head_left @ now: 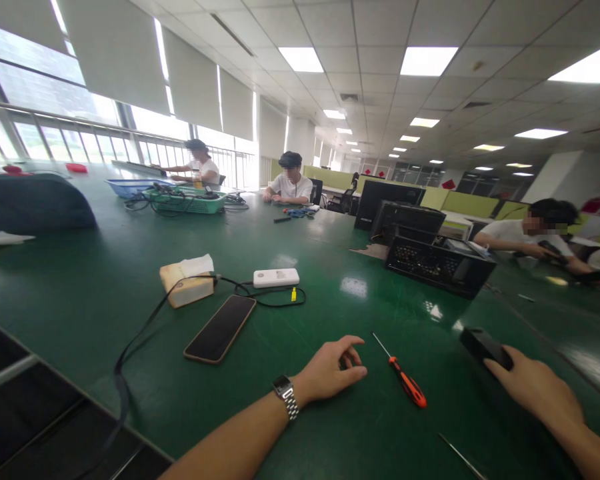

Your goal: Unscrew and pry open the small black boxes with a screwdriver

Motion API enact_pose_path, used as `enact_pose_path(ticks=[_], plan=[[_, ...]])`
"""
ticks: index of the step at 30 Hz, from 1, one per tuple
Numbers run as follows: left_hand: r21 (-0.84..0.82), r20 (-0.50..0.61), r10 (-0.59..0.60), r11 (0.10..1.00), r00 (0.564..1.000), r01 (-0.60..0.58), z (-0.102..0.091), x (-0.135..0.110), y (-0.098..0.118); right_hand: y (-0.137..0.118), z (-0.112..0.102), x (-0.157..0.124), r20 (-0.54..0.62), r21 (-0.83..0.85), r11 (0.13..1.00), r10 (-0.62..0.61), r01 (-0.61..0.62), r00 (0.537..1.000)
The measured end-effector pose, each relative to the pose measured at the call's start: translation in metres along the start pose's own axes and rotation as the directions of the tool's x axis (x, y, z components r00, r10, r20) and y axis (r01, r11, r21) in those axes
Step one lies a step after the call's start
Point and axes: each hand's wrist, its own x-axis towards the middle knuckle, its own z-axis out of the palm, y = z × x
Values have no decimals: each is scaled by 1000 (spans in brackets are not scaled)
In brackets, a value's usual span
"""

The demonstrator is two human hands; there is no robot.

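My left hand [333, 367], with a watch [285, 395] on its wrist, rests over the green table, its fingers loosely curved and apart, holding nothing. Just right of its fingertips lies a screwdriver [407, 383] with an orange and black handle, its shaft pointing away from me. My right hand [537, 387] grips a black box-shaped object [485, 347] by its near end, thumb along the side; part of it is hidden by the hand and its exact kind is unclear. Closer to me, between the arms, a thin metal shaft [460, 455] runs out of the bottom edge.
Left of my hand lie a phone [220, 330], a tissue pack [187, 281], a white power bank [276, 278] and a black cable [150, 317]. Black computer cases [437, 263] stand ahead right. A green basket [187, 202] of cables sits further back. Several people work around the table.
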Motion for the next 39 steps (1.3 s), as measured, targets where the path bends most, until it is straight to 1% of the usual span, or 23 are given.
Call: enact_pose_path(ticks=[2, 3, 4, 5, 6, 8, 9, 10, 11, 12, 13, 15, 17, 18, 20, 21, 22, 23, 25, 27, 29, 34, 39], plan=[[46, -52, 21, 999, 998, -18, -1, 0, 2, -33, -5, -17, 95, 120, 989, -94, 82, 991], [65, -84, 43, 997, 996, -37, -1, -1, 3, -53, -10, -28, 138, 222, 960, -203, 169, 969], [80, -110, 72, 995, 991, -63, -2, -1, 4, -76, -15, -42, 165, 320, 907, -338, 274, 926], [89, -123, 106, 991, 987, -95, -3, -2, 6, -99, -21, -57, 195, 388, 850, -453, 356, 870], [103, -120, 142, 986, 983, -130, -4, -2, 7, -121, -25, -71, 218, 434, 800, -541, 415, 813], [154, -63, 203, 969, 977, -191, -5, -3, 9, -157, -31, -95, 275, 491, 731, -645, 473, 712], [186, -23, 222, 959, 975, -214, -5, -3, 10, -168, -31, -104, 292, 512, 708, -675, 486, 677], [216, 12, 232, 949, 973, -230, -5, -3, 10, -175, -31, -110, 305, 527, 696, -691, 488, 656], [239, 40, 237, 941, 971, -240, -6, -3, 10, -177, -29, -113, 309, 544, 690, -694, 478, 650], [256, 57, 239, 935, 969, -245, -6, -2, 10, -175, -26, -113, 307, 560, 690, -687, 458, 659], [266, 67, 238, 932, 969, -248, -6, -2, 10, -170, -22, -112, 298, 571, 698, -666, 432, 684], [271, 85, 234, 930, 968, -249, -6, -2, 10, -155, -14, -107, 252, 547, 747, -578, 378, 777], [273, 103, 221, 931, 970, -242, -7, -1, 10, -141, -5, -100, 216, 464, 825, -458, 322, 862], [275, 102, 208, 934, 973, -229, -7, -1, 10, -135, 0, -97, 227, 427, 855, -416, 294, 881], [278, 88, 180, 940, 980, -198, -6, -2, 10, -129, 6, -93, 283, 429, 869, -388, 246, 877], [280, 80, 170, 942, 982, -186, -6, -2, 10, -127, 7, -91, 296, 469, 856, -385, 218, 874], [281, 74, 165, 943, 984, -179, -5, -2, 10, -125, 8, -89, 275, 530, 830, -362, 174, 890], [283, 68, 164, 943, 984, -177, -5, -1, 9, -122, 8, -88, 227, 613, 782, -307, 109, 924], [283, 62, 169, 942, 984, -179, -5, -1, 7, -117, 5, -86, 131, 777, 629, -106, -36, 986], [276, 61, 172, 944, 983, -183, -6, -1, 5, -110, 2, -84, 116, 876, 467, 46, -124, 992], [267, 71, 169, 946, 983, -182, -8, -1, 4, -105, 1, -84, 119, 910, 389, 79, -141, 990], [276, 100, 139, 948, 985, -162, -10, -2, 6, -102, -3, -86, 83, 944, 311, 96, -109, 992], [277, 110, 144, 946, 984, -169, -10, -2, 7, -104, -7, -91, 90, 936, 332, 92, -116, 992]])
